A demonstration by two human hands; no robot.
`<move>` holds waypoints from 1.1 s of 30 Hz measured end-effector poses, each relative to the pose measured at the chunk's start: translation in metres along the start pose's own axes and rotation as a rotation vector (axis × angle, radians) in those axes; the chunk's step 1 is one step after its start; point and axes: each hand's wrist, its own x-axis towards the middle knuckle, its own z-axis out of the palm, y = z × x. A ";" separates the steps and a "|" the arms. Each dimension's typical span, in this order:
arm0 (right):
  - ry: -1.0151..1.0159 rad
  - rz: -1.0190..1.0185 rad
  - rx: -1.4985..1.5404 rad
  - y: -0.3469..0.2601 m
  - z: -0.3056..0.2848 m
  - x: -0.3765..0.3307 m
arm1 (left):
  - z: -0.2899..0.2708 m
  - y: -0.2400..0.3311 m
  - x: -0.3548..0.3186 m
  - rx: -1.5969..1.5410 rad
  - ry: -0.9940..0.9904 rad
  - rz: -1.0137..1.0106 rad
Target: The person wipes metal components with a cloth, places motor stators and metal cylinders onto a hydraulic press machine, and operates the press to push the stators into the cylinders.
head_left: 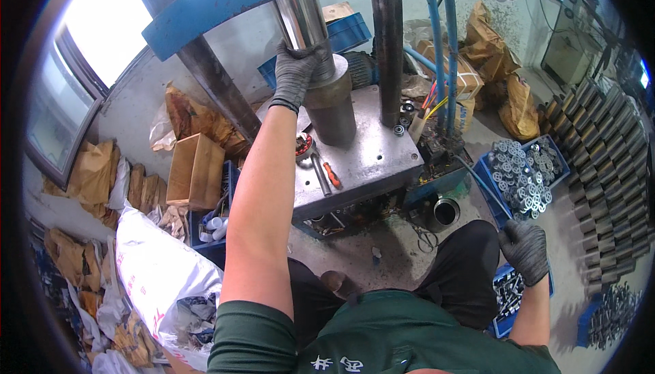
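Observation:
My left hand (296,74), in a grey knit glove, reaches up to a blue-framed press. Its fingers wrap round the lower end of the shiny metal ram (303,22). Directly below stands a thick steel cylinder (330,111), upright on the press's metal table (372,162). In a matching glove, my right hand (527,250) is beside my right knee with its fingers curled in; its palm is hidden. Close under it sits a blue bin of small metal parts (506,292). An orange-handled tool (332,175) and a metal bar (320,174) lie on the press table.
Dark steel posts (387,46) flank the ram. At right are a blue bin of round metal parts (518,179) and stacked dark tubes (600,169). A white sack (160,271) and wooden box (196,171) stand left. A metal can (445,211) sits on the floor.

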 end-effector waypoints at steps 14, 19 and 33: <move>0.019 -0.012 -0.033 0.002 0.003 -0.001 | -0.010 -0.018 0.001 -0.194 -0.007 -0.055; 0.046 -0.016 0.005 0.001 0.003 -0.001 | -0.011 -0.015 -0.002 -0.204 -0.012 -0.071; 0.033 -0.001 -0.001 -0.001 0.002 -0.001 | -0.010 -0.007 -0.006 -0.165 -0.034 -0.123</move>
